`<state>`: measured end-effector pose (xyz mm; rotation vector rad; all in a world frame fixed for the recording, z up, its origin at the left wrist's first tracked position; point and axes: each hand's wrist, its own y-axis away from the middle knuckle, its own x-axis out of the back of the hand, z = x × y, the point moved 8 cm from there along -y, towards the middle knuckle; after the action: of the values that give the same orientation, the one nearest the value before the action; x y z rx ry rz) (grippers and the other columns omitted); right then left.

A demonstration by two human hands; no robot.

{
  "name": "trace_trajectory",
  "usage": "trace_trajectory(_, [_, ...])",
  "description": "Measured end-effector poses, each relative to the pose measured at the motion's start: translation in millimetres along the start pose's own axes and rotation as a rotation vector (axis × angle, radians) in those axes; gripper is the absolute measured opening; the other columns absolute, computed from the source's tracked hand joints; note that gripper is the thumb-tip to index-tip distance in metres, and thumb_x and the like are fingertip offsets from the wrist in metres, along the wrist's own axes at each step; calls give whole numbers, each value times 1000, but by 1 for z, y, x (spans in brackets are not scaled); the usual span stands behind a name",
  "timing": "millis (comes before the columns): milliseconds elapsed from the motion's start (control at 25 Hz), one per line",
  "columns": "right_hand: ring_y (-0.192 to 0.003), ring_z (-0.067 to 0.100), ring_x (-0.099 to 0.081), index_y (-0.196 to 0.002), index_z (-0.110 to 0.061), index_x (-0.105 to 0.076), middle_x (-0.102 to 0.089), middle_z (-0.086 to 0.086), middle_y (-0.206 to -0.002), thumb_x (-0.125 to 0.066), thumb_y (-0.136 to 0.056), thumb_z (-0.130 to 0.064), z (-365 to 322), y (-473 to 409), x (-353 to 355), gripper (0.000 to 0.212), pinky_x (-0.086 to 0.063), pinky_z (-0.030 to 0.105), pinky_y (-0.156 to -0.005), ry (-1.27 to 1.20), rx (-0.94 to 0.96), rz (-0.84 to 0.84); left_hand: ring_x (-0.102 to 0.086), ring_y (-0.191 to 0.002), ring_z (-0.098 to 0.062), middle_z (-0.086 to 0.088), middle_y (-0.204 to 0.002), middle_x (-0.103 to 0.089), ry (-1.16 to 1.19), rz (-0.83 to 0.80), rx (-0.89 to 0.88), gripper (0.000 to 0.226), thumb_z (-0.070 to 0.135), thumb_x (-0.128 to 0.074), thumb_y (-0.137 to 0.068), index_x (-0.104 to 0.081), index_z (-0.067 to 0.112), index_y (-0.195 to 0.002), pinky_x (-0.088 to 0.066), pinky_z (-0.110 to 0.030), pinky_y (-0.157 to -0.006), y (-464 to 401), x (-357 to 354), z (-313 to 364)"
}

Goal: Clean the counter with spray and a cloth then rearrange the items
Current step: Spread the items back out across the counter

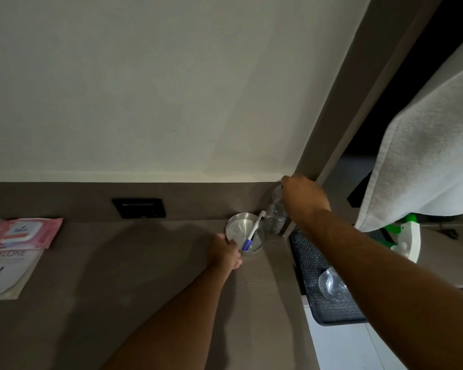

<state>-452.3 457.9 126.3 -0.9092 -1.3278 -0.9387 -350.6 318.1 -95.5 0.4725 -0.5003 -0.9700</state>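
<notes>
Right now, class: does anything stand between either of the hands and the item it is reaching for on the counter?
Nothing visible does. The left hand already grips the metal cup holding a pen, and the right hand already rests on top of the clear bottle in the corner of the counter.

A pen point(254, 231) stands in the cup point(245, 233), left of the bottle point(275, 212).
</notes>
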Motion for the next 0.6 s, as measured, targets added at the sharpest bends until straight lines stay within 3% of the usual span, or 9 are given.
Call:
trace_trajectory(120, [-105, 36, -63, -136, -9, -44, -34, 20, -146, -60, -90, -11, -10, 18, 8, 49, -56, 39, -72, -34, -79, 74, -62, -59, -20, -14, -88, -67, -53, -56, -18, 37, 23, -54, -98, -44, 14, -132, -48, -24, -41, 11, 33, -7])
trace_trajectory(200, [-120, 34, -55, -136, -11, -46, -25, 16, -154, -61, -91, -15, -38, 30, 11, 48, -56, 38, -80, -57, -40, 146, -63, -63, -20, -13, -102, -68, -161, -17, -108, 40, 27, -57, -94, -46, 17, -131, -48, -24, -41, 7, 80, -5])
trace_trajectory(240, [-127, 33, -50, -133, -11, -51, -27, 15, -154, -59, -92, -16, -62, 35, 10, 42, -56, 39, -86, -75, 19, 161, -67, -70, -23, -12, -109, -69, -231, 23, -161, 39, 29, -58, -91, -49, 20, -129, -54, -28, -49, 7, 115, -1])
trace_trajectory(320, [-131, 33, -46, -131, -11, -53, -31, 13, -152, -56, -93, -22, -124, 40, 1, 39, -50, 42, -97, -139, 143, 126, -68, -95, -28, -9, -118, -68, -382, 143, -245, 39, 30, -59, -88, -54, 20, -125, -57, -38, -80, 7, 200, 5])
trace_trajectory(400, [-126, 33, -49, -137, -15, -47, -37, 13, -148, -59, -93, -26, -200, 41, -12, 47, -43, 39, -102, -396, 210, 42, -61, -113, -32, -12, -121, -65, -500, 311, -301, 36, 23, -60, -91, -58, 12, -124, -47, -38, -97, 9, 301, 9])
trace_trajectory(520, [-122, 25, -53, -134, -15, -52, -53, 8, -135, -64, -91, -27, -326, 39, -47, 46, -40, 32, -101, -713, 230, -172, -60, -113, -32, -10, -124, -64, -617, 510, -215, 34, 33, -50, -98, -56, 15, -125, -47, -42, -97, 1, 440, -4])
trace_trajectory(600, [-100, 23, -63, -113, -14, -62, -64, 6, -110, -66, -90, -27, -396, 36, -83, 27, -50, 34, -87, -934, 92, -353, -62, -109, -30, -9, -124, -63, -645, 544, -181, 34, 32, -48, -98, -54, 17, -128, -52, -43, -92, -15, 497, -14])
